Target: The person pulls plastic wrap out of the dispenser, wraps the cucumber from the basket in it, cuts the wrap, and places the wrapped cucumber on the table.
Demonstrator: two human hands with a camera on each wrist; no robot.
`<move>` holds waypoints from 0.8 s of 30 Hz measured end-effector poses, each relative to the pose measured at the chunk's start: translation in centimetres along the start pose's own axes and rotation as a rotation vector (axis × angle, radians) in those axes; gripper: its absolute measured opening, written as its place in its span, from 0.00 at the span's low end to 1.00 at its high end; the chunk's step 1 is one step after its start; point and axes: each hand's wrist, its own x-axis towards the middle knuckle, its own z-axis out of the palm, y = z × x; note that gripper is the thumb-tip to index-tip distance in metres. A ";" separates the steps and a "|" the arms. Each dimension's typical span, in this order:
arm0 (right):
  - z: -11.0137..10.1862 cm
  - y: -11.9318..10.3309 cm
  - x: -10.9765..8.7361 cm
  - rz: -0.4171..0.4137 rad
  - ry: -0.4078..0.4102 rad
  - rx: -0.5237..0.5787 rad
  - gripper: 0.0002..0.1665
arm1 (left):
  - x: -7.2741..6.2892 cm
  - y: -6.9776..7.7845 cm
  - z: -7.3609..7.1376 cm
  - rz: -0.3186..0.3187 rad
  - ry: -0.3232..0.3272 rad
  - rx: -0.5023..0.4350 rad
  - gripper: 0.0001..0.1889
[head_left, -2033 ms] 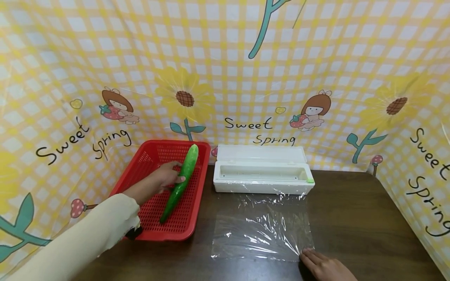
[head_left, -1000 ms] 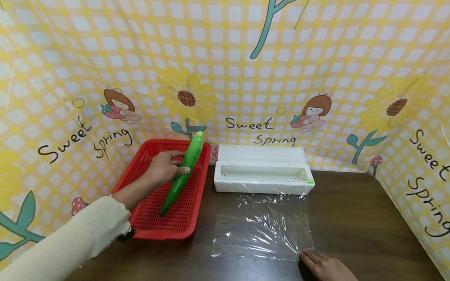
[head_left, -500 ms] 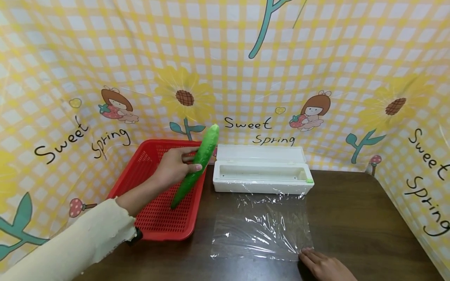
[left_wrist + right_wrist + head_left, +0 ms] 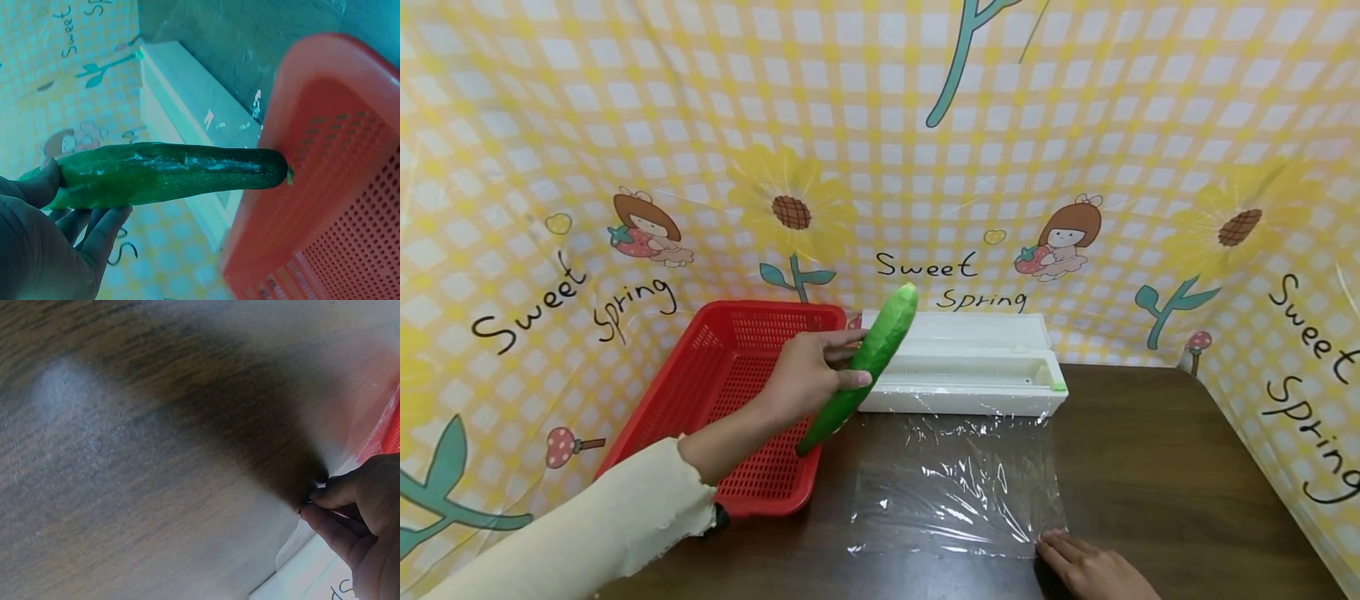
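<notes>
Left grip (image 4: 808, 371): thumb on one side and fingers on the other, pinching the cucumber (image 4: 876, 350) around its middle and holding it above the table (image 4: 1172, 467). The cucumber lies aslant, its pale end high and to the right before the box (image 4: 958, 402), its dark end low and to the left; in the head view this dark end overlaps the right side of the basket (image 4: 760, 471). Seen from the left wrist, a small dry tip marks the dark end, with the red wall of the basket behind it.

Right grip (image 4: 1097, 571): thumb and fingertips pressed together, pinching the near right corner of the film (image 4: 955, 500) low over the table. The film, clear and creased, runs from the front of the box toward the person. The box is white, with its lid (image 4: 958, 329) raised at the back and a green tab (image 4: 1058, 386) at its right end. The basket, red and perforated, stands to the left of box and film. A cream sleeve (image 4: 587, 517) covers the left forearm. Behind hangs a yellow checked cloth (image 4: 917, 183) printed with flowers and the words "Sweet Spring"
</notes>
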 end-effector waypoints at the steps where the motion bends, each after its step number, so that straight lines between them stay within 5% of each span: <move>1: 0.0 0.0 0.0 -0.005 0.008 -0.008 0.42 | 0.0 0.1 0.2 0.009 -0.002 0.002 0.32; 15: -0.1 -0.1 0.0 -0.004 -0.001 -0.019 0.41 | -0.7 2.0 3.9 0.085 0.006 0.067 0.30; 24: 0.2 -0.1 -0.2 -0.014 0.000 -0.041 0.40 | -0.9 2.4 6.4 0.126 -0.093 0.137 0.30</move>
